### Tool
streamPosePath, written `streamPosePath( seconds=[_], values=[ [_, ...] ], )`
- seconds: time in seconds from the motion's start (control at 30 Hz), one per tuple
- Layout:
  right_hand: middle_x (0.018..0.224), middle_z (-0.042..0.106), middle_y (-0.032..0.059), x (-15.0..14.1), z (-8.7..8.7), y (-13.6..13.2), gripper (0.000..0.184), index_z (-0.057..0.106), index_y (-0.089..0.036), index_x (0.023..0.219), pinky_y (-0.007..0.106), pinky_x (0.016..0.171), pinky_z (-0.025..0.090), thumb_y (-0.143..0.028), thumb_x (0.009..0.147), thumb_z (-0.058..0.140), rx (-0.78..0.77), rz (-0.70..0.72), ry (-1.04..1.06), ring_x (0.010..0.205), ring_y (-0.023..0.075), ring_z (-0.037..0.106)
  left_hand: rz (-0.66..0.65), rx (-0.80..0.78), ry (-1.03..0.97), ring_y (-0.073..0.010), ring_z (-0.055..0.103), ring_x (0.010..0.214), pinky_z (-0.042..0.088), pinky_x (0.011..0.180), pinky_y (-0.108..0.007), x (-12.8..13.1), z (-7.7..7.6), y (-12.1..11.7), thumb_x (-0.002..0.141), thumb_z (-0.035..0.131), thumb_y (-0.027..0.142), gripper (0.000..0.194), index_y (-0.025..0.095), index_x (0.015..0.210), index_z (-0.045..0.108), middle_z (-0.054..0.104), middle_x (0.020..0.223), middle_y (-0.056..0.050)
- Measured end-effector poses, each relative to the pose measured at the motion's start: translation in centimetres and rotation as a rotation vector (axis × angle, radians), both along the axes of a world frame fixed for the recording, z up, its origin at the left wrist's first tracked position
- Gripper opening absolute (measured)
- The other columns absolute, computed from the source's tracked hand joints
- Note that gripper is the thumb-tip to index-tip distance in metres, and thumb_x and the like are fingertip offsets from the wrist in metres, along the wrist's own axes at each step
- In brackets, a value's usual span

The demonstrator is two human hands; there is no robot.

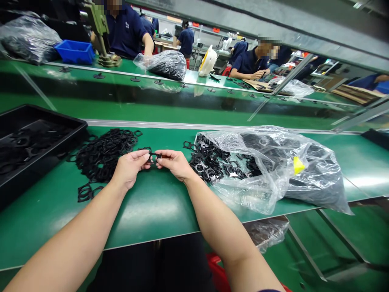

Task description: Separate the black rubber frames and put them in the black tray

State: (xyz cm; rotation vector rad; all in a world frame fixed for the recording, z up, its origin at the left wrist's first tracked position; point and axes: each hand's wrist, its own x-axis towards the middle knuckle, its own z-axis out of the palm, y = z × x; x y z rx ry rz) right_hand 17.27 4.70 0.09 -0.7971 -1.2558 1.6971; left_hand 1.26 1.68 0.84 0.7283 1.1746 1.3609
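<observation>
Between my two hands, a little above the green tabletop, is a small black ring-shaped plastic part (155,155). My left hand (133,165) pinches its left end between thumb and fingers. At the right end, the fingers of my right hand (174,163) are closed on it too. Left of my hands lies a heap of similar black parts (105,154), with a few loose ones (85,193) nearer to me. To the right, more black parts, some with silvery faces (209,160), spill from the mouth of a clear plastic bag (273,170).
A deep black tray (60,117) with black parts stands at the far left. Behind a metal rail (146,123) runs a green conveyor (121,97) carrying spaced black pieces. Across it are a blue bin (75,52), a hand press (101,36), another filled bag (168,65) and several people.
</observation>
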Motion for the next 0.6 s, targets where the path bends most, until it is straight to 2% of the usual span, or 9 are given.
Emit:
streamPosePath(
  seconds=[0.27,0.6],
  values=[
    [0.075,0.068,-0.0001,-0.03,-0.08,-0.05,0.041,0.069,-0.016,0.097,0.027,0.067,0.053,-0.03,0.06,0.08,0.042,0.013,-0.027,0.063,0.0093,0.06,-0.056,-0.017,-0.13,-0.012,0.064,0.062,0.053,0.058,-0.022,-0.24,-0.01,-0.01,0.058,0.08,0.017,0.031,0.011,0.087,0.069,0.07,0.071,-0.005],
    [0.069,0.067,-0.0019,-0.11,-0.21,-0.02,0.042,0.069,-0.015,0.094,0.024,0.063,0.052,-0.029,0.057,0.082,0.005,0.014,-0.024,0.058,0.008,0.059,-0.217,-0.02,-0.126,-0.0128,0.063,0.069,0.049,0.065,-0.023,-0.63,-0.33,-0.02,0.058,0.082,0.032,0.034,0.012,0.081,0.07,0.07,0.076,-0.005]
  ],
)
